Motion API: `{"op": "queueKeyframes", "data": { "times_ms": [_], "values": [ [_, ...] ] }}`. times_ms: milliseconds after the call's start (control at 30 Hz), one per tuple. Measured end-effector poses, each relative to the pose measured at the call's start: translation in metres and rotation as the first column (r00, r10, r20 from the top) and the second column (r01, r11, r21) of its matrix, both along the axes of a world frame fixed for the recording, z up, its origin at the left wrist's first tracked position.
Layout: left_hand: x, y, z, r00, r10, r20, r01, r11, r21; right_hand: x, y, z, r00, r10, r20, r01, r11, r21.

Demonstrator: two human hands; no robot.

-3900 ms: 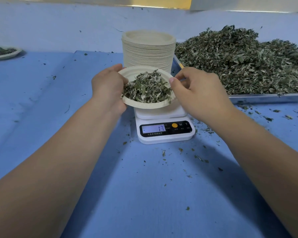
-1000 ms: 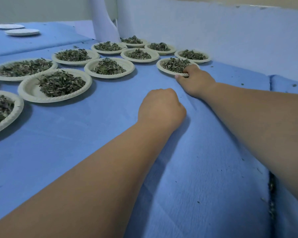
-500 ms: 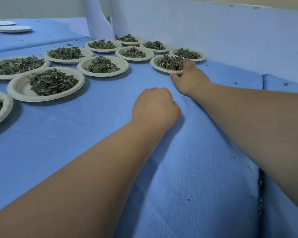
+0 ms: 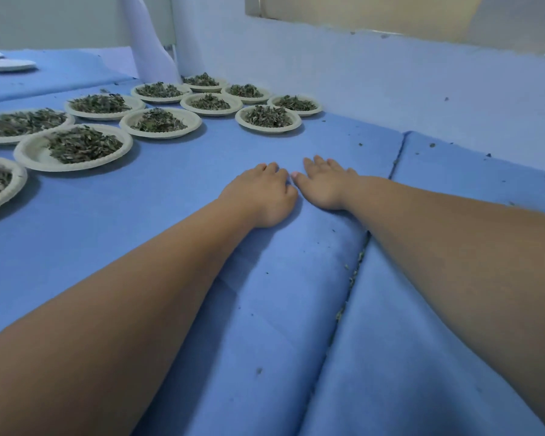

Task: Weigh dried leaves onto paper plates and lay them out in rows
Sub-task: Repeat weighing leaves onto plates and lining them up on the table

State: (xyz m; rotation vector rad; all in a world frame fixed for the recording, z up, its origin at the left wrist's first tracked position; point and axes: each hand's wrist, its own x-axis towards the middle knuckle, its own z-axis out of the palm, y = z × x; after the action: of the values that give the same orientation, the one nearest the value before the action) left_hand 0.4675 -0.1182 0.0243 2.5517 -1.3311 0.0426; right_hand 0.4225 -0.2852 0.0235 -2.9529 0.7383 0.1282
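1. Far left, back: two empty paper plates (image 4: 8, 65) lie flat on the blue cloth (image 4: 170, 190), well apart from the rest.
2. Left to centre: the filled paper plates (image 4: 33, 152) stand in rows that run from the near left edge away toward the far corner. Each carries a loose heap of dried leaves (image 4: 82, 144).
3. Orientation: every plate sits level with its open face up. A plate is round and has no long axis, and the leaves in each heap lie in no common direction.
4. Handling, as a judgement:
   - The plates look like thin moulded paper and the loads are light.
   - A plate is likely to flex if it is pinched at one side only.
   - The leaves look brittle and loose, so a tilt or a jolt would probably spill them.
5. Grip point: take the crimped rim at two opposite sides, or put the thumb on the rim with the fingers underneath. Keep the plate level.
6. Centre: the end plate (image 4: 266, 129) closes the nearer row. It lies beyond both hands and neither touches it.
7. Left hand (image 4: 261, 193): it rests on the cloth with its fingers curled under and grasps nothing.
8. Right hand (image 4: 324, 187): it lies just beside the left, palm down, with its fingers straight and released on the cloth.
9. Right: a seam (image 4: 350, 278) between two cloth-covered pads holds leaf crumbs. The wall (image 4: 390, 89) rises behind it.
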Motion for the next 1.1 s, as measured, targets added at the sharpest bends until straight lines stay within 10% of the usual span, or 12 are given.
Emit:
{"op": "queueKeyframes", "data": {
  "times_ms": [300,533,1100],
  "values": [
    [-0.134,0.012,0.009,0.983,0.148,-0.111,-0.158,0.983,-0.095,-0.128,0.048,0.019,0.981,0.178,-0.079,-0.180,0.984,-0.015],
    [-0.244,-0.008,0.025,0.987,-0.082,-0.141,0.021,0.922,-0.386,-0.271,0.052,0.046,0.935,0.221,0.277,-0.208,0.975,-0.074],
    [-0.416,-0.135,0.096,0.847,-0.440,0.297,0.529,0.754,-0.390,-0.569,-0.032,0.053,0.741,-0.237,0.628,0.365,0.928,-0.081]
  ]
}}
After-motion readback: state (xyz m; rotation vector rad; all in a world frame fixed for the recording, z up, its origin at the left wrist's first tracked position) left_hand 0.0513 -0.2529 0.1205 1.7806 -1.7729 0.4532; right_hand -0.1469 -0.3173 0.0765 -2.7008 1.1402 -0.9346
